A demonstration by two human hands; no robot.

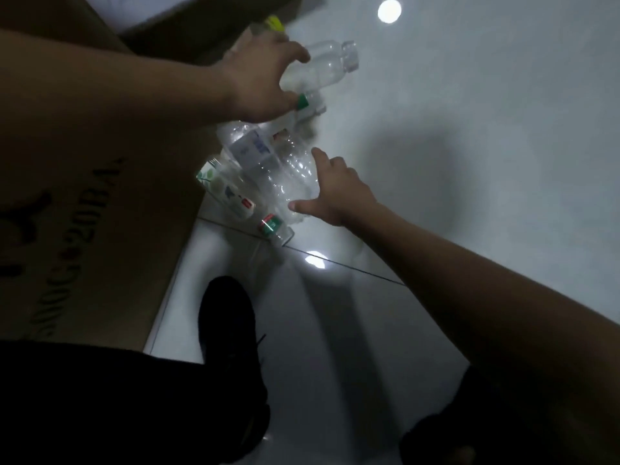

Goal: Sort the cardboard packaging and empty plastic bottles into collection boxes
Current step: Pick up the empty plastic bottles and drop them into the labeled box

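Floor (469, 129): pale glossy tile with lamp glare. Anything you drop here will likely roll or skid out of reach.

Box (100, 196): brown printed cardboard along your left, its wall just beside the pile.

Pile (268, 169): clear, empty, partly crumpled bottles with white, blue and red-green labels. They lie on the floor against the box, loose across one another, so pulling one could scatter the rest.

Shoe (228, 317): black, near the pile. A step forward could kick bottles away.

Right hand (339, 193): fingers straight and spread, holding nothing, with thumb and forefinger at the near side of the pile's biggest bottle.

Left hand (258, 82): fingers curled round the bottle.

Bottle (322, 67): clear, thin-walled, no label showing, held above the pile's far end with its neck pointing right. A hard squeeze may buckle it and let it slip.

Green cap (303, 101): on a second bottle under your left thumb. In this dim blur you cannot tell whether that bottle is gripped or only pinned. If only pinned, it may fall as you lift.
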